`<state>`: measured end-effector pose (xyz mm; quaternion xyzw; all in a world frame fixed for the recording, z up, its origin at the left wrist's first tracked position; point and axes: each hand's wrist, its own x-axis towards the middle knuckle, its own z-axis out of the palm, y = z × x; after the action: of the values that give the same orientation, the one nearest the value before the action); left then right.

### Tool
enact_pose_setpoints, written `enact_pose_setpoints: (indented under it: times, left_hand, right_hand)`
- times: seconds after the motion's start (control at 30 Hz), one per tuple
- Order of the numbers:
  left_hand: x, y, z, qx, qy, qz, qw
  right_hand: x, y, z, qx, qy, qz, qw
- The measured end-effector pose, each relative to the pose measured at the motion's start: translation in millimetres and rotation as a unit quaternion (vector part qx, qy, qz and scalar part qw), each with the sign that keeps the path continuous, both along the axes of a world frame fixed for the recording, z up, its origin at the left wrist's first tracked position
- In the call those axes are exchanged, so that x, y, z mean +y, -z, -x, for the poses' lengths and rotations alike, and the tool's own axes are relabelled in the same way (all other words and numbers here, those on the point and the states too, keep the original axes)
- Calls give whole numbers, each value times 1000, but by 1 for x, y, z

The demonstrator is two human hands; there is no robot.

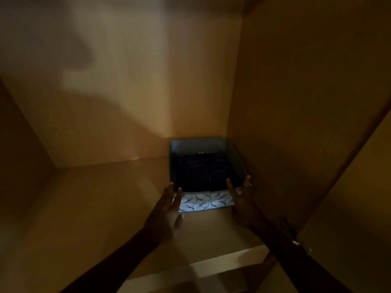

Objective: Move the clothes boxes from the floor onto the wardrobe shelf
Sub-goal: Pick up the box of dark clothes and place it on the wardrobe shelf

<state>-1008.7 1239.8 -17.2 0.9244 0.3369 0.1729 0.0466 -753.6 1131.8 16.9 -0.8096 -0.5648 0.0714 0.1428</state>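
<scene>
A clothes box (203, 201) with a white leaf-patterned front and grey walls stands on the wooden wardrobe shelf (95, 208), pushed into the far right corner against the side panel. Dark folded clothes (201, 172) lie inside it. My left hand (169, 210) is at the box's front left corner, fingers spread and palm turned toward the box. My right hand (241, 199) is at the front right corner, fingers also apart. Both hands are at or just off the box's front corners; I cannot tell whether they touch it. The scene is dim.
The wardrobe's back panel (127, 92) rises behind the box and the right side panel (296, 102) stands close beside it. The left side panel (19, 155) is far off. The shelf's front edge (222, 265) runs below my forearms.
</scene>
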Motion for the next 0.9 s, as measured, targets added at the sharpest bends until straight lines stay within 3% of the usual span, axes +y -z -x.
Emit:
enact_pose_setpoints:
  times: [0.2, 0.5, 0.7, 0.8, 0.9]
  left_hand:
    - [7, -1, -25, 79, -36, 14, 996]
    - [18, -17, -60, 107, -83, 47, 990]
    - [21, -21, -68, 121, -101, 80, 984]
    - [19, -22, -67, 110, -100, 96, 984]
    - [12, -19, -60, 47, -99, 130, 985]
  right_hand:
    - [20, 6, -29, -10, -18, 13, 1000]
    - [59, -2, -59, -24, -13, 89, 996]
    - [67, -1, -64, -39, -10, 89, 995]
    - [64, 1, -64, -50, -16, 85, 995]
    - [56, 0, -62, -2, -17, 68, 998]
